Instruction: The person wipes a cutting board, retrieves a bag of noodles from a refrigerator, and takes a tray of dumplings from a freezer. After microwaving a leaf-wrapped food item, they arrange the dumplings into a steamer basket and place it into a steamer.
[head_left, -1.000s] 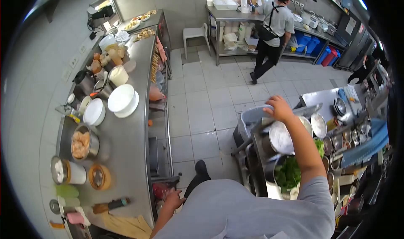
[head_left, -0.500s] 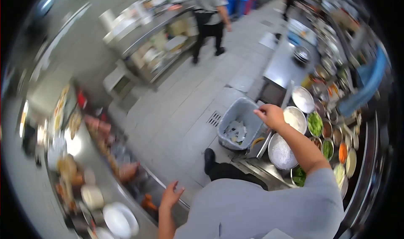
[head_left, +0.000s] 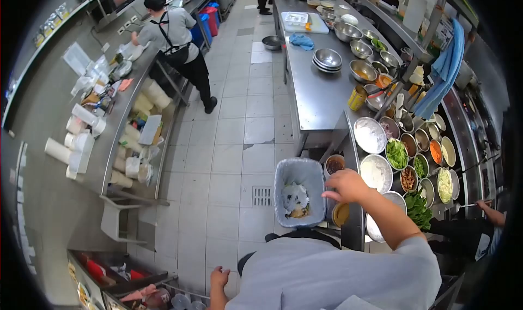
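My right hand (head_left: 346, 187) hangs over the metal edge between a grey trash bin (head_left: 279, 194) and the counter of bowls. Its fingers are loosely bent, thumb apart, with nothing seen in them. Under that forearm are a steel bowl of white powder (head_left: 376, 172) and another bowl partly covered by the arm. Leafy greens (head_left: 418, 211) lie just right of the arm. The bin has a plastic liner and some scraps inside. Low at my left side, my left hand (head_left: 220, 277) is held in the air, fingers a little apart, holding nothing visible.
A steel counter (head_left: 316, 105) runs ahead with stacked bowls (head_left: 327, 59) and a blue cloth (head_left: 302, 41). Another person (head_left: 171, 34) stands at the left bench. A person's arm (head_left: 490, 214) reaches in at right. A chair (head_left: 117, 220) stands on the left.
My view has swung left to right, so the counter ahead now runs straight away from me. My right hand stays near the bin; my left hand has dropped lower, its fingers less spread.
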